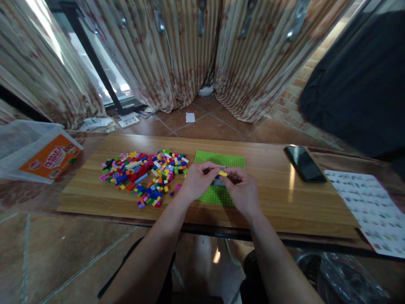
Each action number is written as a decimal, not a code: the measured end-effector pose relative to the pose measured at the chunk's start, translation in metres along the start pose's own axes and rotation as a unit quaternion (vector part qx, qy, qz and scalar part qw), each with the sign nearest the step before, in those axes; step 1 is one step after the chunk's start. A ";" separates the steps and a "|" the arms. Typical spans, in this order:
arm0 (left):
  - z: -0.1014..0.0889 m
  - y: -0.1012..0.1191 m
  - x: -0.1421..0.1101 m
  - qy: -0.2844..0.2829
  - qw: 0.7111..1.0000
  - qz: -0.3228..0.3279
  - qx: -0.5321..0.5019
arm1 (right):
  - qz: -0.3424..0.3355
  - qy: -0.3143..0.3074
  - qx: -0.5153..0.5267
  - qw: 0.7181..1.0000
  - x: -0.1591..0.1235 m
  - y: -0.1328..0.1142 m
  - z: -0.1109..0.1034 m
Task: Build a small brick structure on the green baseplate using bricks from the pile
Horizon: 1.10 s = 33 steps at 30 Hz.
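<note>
Above a green baseplate [218, 197], my left hand [200, 179] and my right hand [243, 188] meet with their fingertips close together. A small yellow toy brick [223, 173] shows between them, and the fingers of both hands are closed on it. Under the fingers, some grey and blue bricks [217, 182] sit on the baseplate, largely hidden by the hands. To the left of my left hand lies a loose pile of mixed coloured bricks [158, 166], with a few strays near its right edge.
The wooden board [272, 207] carries a black phone [304, 164] at right. Beside it is a printed sheet [368, 211] with small pictures. A clear plastic box [19, 147] with an orange label stands at far left. Patterned curtains [190, 50] hang behind.
</note>
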<state>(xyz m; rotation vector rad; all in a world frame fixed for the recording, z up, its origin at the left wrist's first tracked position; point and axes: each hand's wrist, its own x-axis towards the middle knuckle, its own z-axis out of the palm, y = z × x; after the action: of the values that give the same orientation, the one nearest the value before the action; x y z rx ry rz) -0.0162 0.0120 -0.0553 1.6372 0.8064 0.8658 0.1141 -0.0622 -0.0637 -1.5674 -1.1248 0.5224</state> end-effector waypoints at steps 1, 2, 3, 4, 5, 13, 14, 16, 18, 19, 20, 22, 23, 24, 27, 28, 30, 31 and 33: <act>-0.001 0.000 0.000 0.000 1.000 0.004 0.011 | 0.001 -0.008 0.005 1.000 0.000 0.001 -0.001; -0.001 0.001 -0.001 0.001 1.000 0.005 0.025 | 0.005 -0.014 0.013 1.000 0.001 0.002 -0.001; -0.002 0.001 -0.001 0.004 0.999 0.005 0.041 | 0.009 -0.021 0.021 1.000 0.002 0.004 -0.002; -0.002 0.001 -0.002 0.006 0.998 0.004 0.058 | 0.014 -0.027 0.030 0.999 0.003 0.005 -0.003; -0.002 0.001 -0.002 0.007 0.997 0.002 0.075 | 0.018 -0.029 0.034 0.999 0.004 0.005 -0.004; -0.003 -0.003 -0.004 0.010 0.983 0.003 0.184 | 0.032 0.041 -0.057 0.997 0.012 0.010 -0.015; -0.003 -0.004 -0.004 0.012 0.981 0.003 0.194 | 0.031 0.041 -0.061 0.997 0.012 0.011 -0.015; -0.002 -0.004 -0.005 0.017 0.976 0.003 0.215 | 0.028 0.037 -0.065 0.997 0.011 0.011 -0.015; 0.000 -0.003 -0.005 0.024 0.972 0.001 0.234 | 0.026 0.030 -0.067 0.997 0.010 0.011 -0.014; 0.001 -0.003 -0.005 0.029 0.970 0.000 0.239 | 0.026 0.028 -0.068 0.997 0.010 0.011 -0.014; 0.002 -0.002 -0.005 0.032 0.970 0.000 0.242 | 0.028 0.026 -0.071 0.997 0.010 0.010 -0.013; 0.004 -0.002 -0.005 0.036 0.970 0.002 0.241 | 0.032 0.026 -0.078 0.996 0.010 0.010 -0.013; 0.005 -0.002 -0.005 0.038 0.970 0.003 0.240 | 0.034 0.026 -0.081 0.996 0.010 0.010 -0.013; 0.006 -0.002 -0.005 0.040 0.970 0.003 0.240 | 0.034 0.027 -0.082 0.996 0.010 0.010 -0.013; 0.008 -0.003 -0.005 0.044 0.970 -0.001 0.241 | 0.031 0.024 -0.085 0.996 0.010 0.010 -0.013; 0.008 -0.004 -0.005 0.046 0.969 -0.002 0.241 | 0.030 0.022 -0.086 0.996 0.010 0.010 -0.013; 0.009 -0.004 -0.005 0.052 0.969 0.000 0.243 | 0.030 0.021 -0.087 0.995 0.009 0.010 -0.013; 0.009 -0.005 -0.004 0.056 0.968 0.003 0.244 | 0.030 0.021 -0.085 0.996 0.009 0.010 -0.013; 0.009 -0.005 -0.003 0.062 0.968 0.009 0.244 | 0.029 0.022 -0.079 0.996 0.009 0.010 -0.012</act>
<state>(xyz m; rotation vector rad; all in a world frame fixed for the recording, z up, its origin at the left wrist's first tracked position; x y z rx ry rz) -0.0109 0.0062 -0.0626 2.0317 1.1616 0.8301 0.1320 -0.0601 -0.0666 -1.7437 -1.1114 0.4443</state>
